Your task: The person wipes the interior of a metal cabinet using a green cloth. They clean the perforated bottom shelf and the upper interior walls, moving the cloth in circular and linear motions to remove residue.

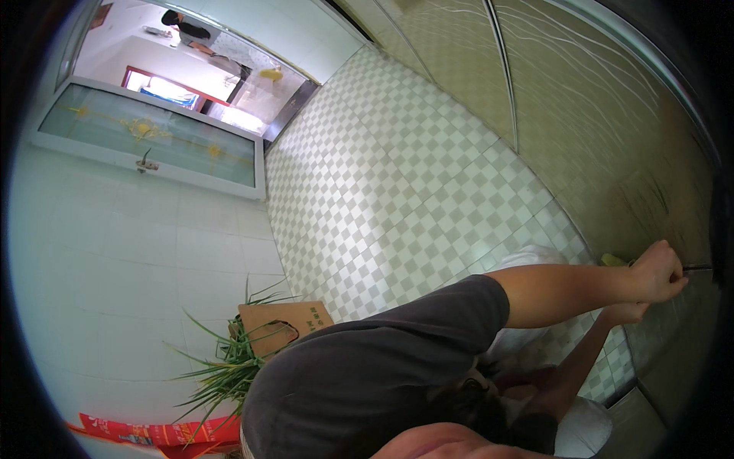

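My left hand (659, 272), on the bare arm from the near grey sleeve, has curled fingers beside a glossy olive-brown cabinet front (602, 143). Whether anything is inside those fingers cannot be told. Just below it in the picture is my right hand (628, 312), partly covered by the left one, its fingers hidden. A small yellow-green thing (613, 260) shows by my left wrist; its kind is unclear. White cloth (582, 427), apparently my trousers, shows below the arms.
Checkered tiles (395, 189) cover the floor. A brown paper bag (287, 324) stands by green leafy stalks (223, 367), with red printed packaging (155, 430) nearby. A white-framed glass door (155, 132) is ajar. Another person (195, 34) is in the room beyond.
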`<state>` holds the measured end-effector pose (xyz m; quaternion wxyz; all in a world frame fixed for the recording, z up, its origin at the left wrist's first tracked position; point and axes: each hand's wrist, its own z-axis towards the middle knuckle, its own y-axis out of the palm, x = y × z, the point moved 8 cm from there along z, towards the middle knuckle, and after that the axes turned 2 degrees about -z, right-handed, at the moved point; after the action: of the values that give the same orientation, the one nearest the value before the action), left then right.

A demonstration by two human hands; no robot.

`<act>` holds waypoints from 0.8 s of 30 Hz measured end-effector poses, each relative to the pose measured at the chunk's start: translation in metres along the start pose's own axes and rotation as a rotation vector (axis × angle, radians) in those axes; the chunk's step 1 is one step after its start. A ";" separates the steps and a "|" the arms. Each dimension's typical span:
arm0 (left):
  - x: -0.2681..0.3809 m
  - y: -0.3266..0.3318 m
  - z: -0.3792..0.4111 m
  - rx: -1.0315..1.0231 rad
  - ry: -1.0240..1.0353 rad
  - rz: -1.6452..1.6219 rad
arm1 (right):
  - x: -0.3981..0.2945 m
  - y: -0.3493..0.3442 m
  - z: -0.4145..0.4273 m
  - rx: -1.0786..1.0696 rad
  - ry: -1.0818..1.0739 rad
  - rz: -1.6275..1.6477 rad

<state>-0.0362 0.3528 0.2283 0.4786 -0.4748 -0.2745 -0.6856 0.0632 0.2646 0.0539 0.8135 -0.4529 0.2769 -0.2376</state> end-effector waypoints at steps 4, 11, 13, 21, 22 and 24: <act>0.013 0.005 0.000 0.014 0.141 0.135 | 0.000 0.024 -0.011 -0.043 -0.040 0.030; 0.008 -0.006 0.002 -0.077 0.022 0.026 | 0.004 0.034 -0.043 -0.052 0.090 0.483; 0.007 -0.010 0.003 -0.133 0.068 0.052 | -0.008 0.024 -0.041 -0.002 0.160 0.609; 0.008 -0.028 0.019 -0.354 -0.243 -0.535 | -0.052 -0.178 0.058 0.502 0.090 0.921; 0.021 -0.037 0.017 -0.113 -0.197 -0.500 | -0.066 -0.215 0.070 0.552 0.049 0.942; 0.037 -0.051 0.011 0.172 -0.125 -0.425 | -0.074 -0.250 0.078 0.578 -0.005 0.949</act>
<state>-0.0823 0.3672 0.2708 0.3444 -0.4052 -0.4548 -0.7144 0.0274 0.2395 0.3227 0.9231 -0.0375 0.3722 0.0894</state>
